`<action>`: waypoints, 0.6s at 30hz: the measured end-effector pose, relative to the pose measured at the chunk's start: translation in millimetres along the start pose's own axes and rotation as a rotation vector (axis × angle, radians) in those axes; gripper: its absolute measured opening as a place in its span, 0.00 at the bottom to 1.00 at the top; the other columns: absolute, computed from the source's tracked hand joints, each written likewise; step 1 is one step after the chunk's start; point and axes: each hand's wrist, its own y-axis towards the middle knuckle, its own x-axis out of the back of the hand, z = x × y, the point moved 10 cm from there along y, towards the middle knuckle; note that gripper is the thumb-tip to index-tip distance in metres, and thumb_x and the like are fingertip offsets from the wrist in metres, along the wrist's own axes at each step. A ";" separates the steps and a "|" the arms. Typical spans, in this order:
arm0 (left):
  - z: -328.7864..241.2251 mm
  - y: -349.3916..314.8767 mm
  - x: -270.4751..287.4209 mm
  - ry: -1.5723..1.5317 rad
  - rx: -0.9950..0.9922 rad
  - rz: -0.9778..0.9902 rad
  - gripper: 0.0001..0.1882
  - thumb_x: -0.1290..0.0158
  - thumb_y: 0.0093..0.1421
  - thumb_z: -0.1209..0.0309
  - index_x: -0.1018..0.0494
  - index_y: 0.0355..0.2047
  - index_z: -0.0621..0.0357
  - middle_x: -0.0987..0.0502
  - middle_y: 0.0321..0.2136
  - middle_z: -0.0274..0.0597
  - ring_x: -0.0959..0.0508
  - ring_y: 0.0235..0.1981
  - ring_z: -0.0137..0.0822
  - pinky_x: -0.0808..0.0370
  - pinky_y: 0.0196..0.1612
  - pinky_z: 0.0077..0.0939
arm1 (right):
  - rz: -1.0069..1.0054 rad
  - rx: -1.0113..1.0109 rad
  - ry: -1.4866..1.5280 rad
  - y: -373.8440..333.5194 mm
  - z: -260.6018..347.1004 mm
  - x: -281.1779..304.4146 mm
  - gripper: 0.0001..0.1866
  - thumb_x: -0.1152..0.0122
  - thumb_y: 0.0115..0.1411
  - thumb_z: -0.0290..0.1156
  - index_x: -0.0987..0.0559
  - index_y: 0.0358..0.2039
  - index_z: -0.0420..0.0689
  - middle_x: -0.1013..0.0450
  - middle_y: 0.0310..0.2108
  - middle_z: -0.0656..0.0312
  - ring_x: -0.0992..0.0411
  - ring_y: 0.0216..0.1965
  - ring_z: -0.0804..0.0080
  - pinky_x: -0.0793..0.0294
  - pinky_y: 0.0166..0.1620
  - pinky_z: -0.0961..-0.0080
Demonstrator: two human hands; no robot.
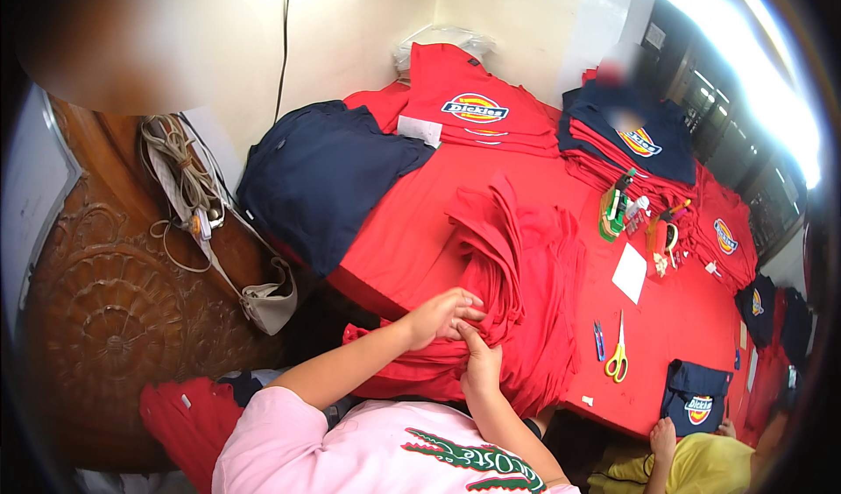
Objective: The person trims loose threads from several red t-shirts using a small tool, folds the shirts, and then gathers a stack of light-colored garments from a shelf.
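Both hands, left hand [442, 314] and right hand [481, 363], pinch folds of the soft, limp stack of red cotton shirts [517, 275] heaped at the red-covered bench [420, 222] edge; light singly, best gripped along folded edges.

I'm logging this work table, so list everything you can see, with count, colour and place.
Loose red garment heap: one, red, middle of the table.
Red-covered table: one, centre.
Navy garment stack: one, navy, table's left end.
Red shirt stack: one, red with oval badge, far side.
Navy-topped shirt stack: one, far right.
Scissors: one, yellow handles, near right.
White paper slip: one, right of the heap.
Folded navy shirt: one, near right edge.
Carved wooden panel: one, brown, left.
Another person's hand: one, lower right.
Left hand: grip on the heap's edge.
Right hand: grip on the heap's edge.
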 end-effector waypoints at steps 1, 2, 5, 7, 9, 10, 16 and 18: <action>-11.7 5.3 9.6 0.069 -0.010 -0.065 0.20 0.61 0.77 0.60 0.25 0.47 0.63 0.21 0.55 0.55 0.17 0.39 0.32 0.20 0.40 0.26 | -0.030 0.054 -0.008 3.6 4.8 4.0 0.22 0.33 0.60 0.16 0.24 0.56 0.40 0.20 0.46 0.59 0.20 0.47 0.71 0.20 0.52 0.73; -16.8 10.9 22.8 0.114 -0.061 -0.128 0.18 0.60 0.76 0.63 0.25 0.47 0.63 0.19 0.51 0.54 0.17 0.36 0.31 0.21 0.37 0.25 | -0.056 0.107 -0.010 5.6 7.6 4.8 0.23 0.34 0.60 0.16 0.24 0.56 0.39 0.20 0.46 0.58 0.20 0.46 0.71 0.20 0.52 0.72; -18.0 46.5 93.0 0.202 -0.341 -0.410 0.12 0.57 0.71 0.72 0.25 0.46 0.63 0.16 0.37 0.45 0.19 0.29 0.25 0.25 0.29 0.18 | -0.073 0.185 -0.088 10.3 12.7 3.8 0.24 0.35 0.56 0.14 0.24 0.54 0.40 0.19 0.43 0.58 0.20 0.41 0.68 0.19 0.48 0.70; -6.5 67.2 116.8 -0.002 -0.346 -0.473 0.12 0.54 0.71 0.72 0.24 0.48 0.64 0.17 0.41 0.47 0.18 0.35 0.29 0.21 0.38 0.24 | -0.061 0.219 -0.166 9.9 24.4 -0.5 0.24 0.35 0.53 0.13 0.23 0.51 0.40 0.20 0.41 0.59 0.20 0.39 0.68 0.20 0.46 0.70; 5.3 91.0 89.8 -0.315 -0.261 -0.209 0.15 0.52 0.71 0.71 0.25 0.53 0.65 0.16 0.46 0.47 0.17 0.43 0.35 0.20 0.52 0.32 | -0.032 0.232 -0.247 5.8 37.9 -14.5 0.22 0.36 0.51 0.12 0.23 0.48 0.40 0.20 0.40 0.61 0.21 0.38 0.70 0.20 0.46 0.71; 10.7 100.7 62.5 -0.394 -0.186 -0.028 0.15 0.52 0.71 0.70 0.26 0.54 0.65 0.17 0.46 0.47 0.18 0.44 0.36 0.21 0.52 0.33 | 0.060 0.254 -0.356 4.8 50.4 -28.4 0.21 0.35 0.52 0.12 0.22 0.47 0.40 0.20 0.39 0.62 0.22 0.38 0.72 0.21 0.46 0.72; 30.3 60.4 -36.4 -0.364 0.080 0.415 0.19 0.53 0.71 0.66 0.28 0.57 0.64 0.22 0.50 0.50 0.23 0.49 0.40 0.26 0.55 0.38 | 0.695 0.124 -0.619 -57.5 72.8 -136.3 0.15 0.31 0.59 0.24 0.20 0.47 0.36 0.20 0.37 0.65 0.27 0.42 0.82 0.23 0.48 0.72; 36.5 42.5 -53.0 -0.281 0.122 0.439 0.20 0.53 0.71 0.64 0.29 0.58 0.64 0.23 0.52 0.51 0.25 0.50 0.42 0.28 0.56 0.39 | 0.848 0.170 -1.015 -90.2 100.2 -154.2 0.22 0.29 0.60 0.26 0.20 0.54 0.38 0.18 0.45 0.53 0.21 0.44 0.78 0.23 0.52 0.74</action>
